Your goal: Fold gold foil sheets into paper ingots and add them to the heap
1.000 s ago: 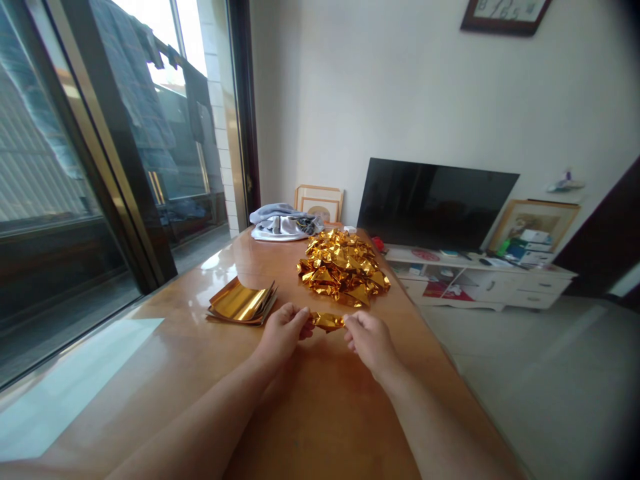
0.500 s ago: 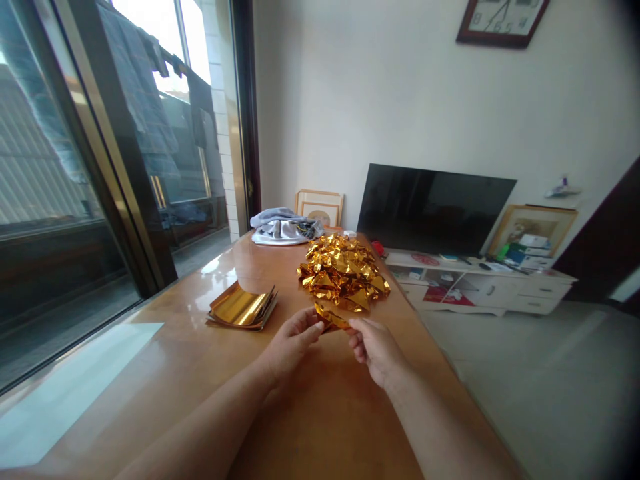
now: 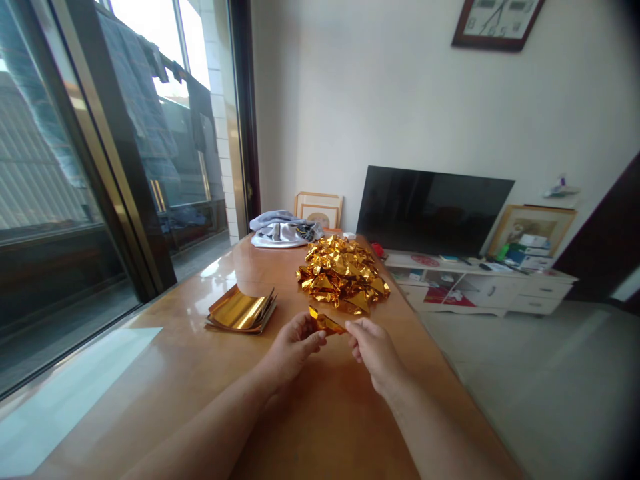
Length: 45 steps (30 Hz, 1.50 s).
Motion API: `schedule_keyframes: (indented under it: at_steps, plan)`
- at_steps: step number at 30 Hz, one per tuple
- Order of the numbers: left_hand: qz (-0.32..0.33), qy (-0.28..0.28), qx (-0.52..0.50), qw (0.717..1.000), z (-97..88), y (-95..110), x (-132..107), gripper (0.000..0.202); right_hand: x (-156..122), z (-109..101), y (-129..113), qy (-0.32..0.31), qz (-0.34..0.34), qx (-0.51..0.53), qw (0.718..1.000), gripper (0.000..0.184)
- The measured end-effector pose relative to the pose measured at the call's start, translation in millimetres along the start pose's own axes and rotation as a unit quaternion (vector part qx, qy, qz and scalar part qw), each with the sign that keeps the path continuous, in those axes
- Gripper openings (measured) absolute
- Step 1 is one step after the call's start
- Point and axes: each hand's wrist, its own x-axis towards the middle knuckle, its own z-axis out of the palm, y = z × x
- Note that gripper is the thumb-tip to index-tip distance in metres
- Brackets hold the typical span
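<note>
we pinch the folded gold foil (image 3: 326, 323) firmly by its two ends, our left hand (image 3: 295, 348) and right hand (image 3: 374, 350) both closed on it, low over the table (image 3: 200, 340), just before the crumpled foil pile (image 3: 343, 276).

a glossy wooden table (image 3: 325, 427), what looks like a rumpled grey-and-white cloth (image 3: 283, 230) at its far end, a framed picture (image 3: 319, 209) leaning behind, a dark flat-screen tv (image 3: 430, 210) above a white tv cabinet (image 3: 480, 287), a wall clock (image 3: 495, 23), clothes (image 3: 135, 113) hanging beyond a glass door (image 3: 45, 167)
</note>
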Motion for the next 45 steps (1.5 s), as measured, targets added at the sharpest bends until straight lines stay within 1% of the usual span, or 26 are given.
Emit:
schedule_keyframes:
  at_steps: [2, 4, 5, 8, 11, 14, 19, 22, 31, 36, 39, 42, 45]
  plan:
    - [-0.002, -0.002, -0.001, 1.0, -0.6, -1, 0, 0.035, -1, 1, -1, 0.02, -0.079, -0.037, 0.996, 0.026]
    - [-0.005, -0.01, -0.006, 1.0, -0.6, 0, 1, 0.036, -2, 2, -3, 0.013, -0.16, -0.079, 0.984, 0.023]
    - [-0.006, -0.013, -0.01, 1.0, -0.5, 0, 1, 0.035, -3, 2, -3, 0.005, -0.189, -0.1, 0.977, 0.021]
    - [0.0, -0.013, -0.02, 1.0, 0.4, 1, 0, 0.032, -6, 4, -3, -0.012, -0.241, -0.154, 0.958, 0.012]
    - [0.0, -0.01, -0.032, 0.999, 1.3, 2, 0, 0.031, -7, 4, -2, -0.009, -0.274, -0.193, 0.942, 0.014]
    - [-0.007, -0.008, -0.035, 0.999, 1.9, 1, 1, 0.031, -6, 3, 0, -0.001, -0.29, -0.218, 0.932, 0.012]
    - [-0.006, -0.012, -0.025, 1.0, 2.6, 1, 0, 0.028, -7, 3, 1, -0.001, -0.302, -0.237, 0.923, 0.008]
    - [-0.008, -0.001, -0.019, 1.0, 3.6, 2, -1, 0.026, -8, 4, 0, 0.0, -0.309, -0.248, 0.918, 0.008]
    - [-0.007, 0.02, -0.039, 0.999, 4.5, 4, -1, 0.026, -14, 4, -5, -0.024, -0.333, -0.251, 0.909, 0.008]
    - [-0.017, 0.012, -0.046, 0.999, 4.3, 6, -1, 0.025, -10, 2, -1, -0.006, -0.329, -0.248, 0.911, 0.007]
    - [-0.014, 0.002, -0.056, 0.998, 3.7, 5, -1, 0.024, -9, 2, 1, 0.006, -0.33, -0.262, 0.907, 0.008]
    - [-0.014, -0.011, -0.065, 0.998, 0.9, 4, -1, 0.021, -11, 2, -1, 0.008, -0.336, -0.275, 0.901, 0.009]
    - [-0.021, -0.015, -0.075, 0.997, -3.0, 4, -1, 0.02, -15, 2, -6, 0.004, -0.343, -0.262, 0.902, 0.011]
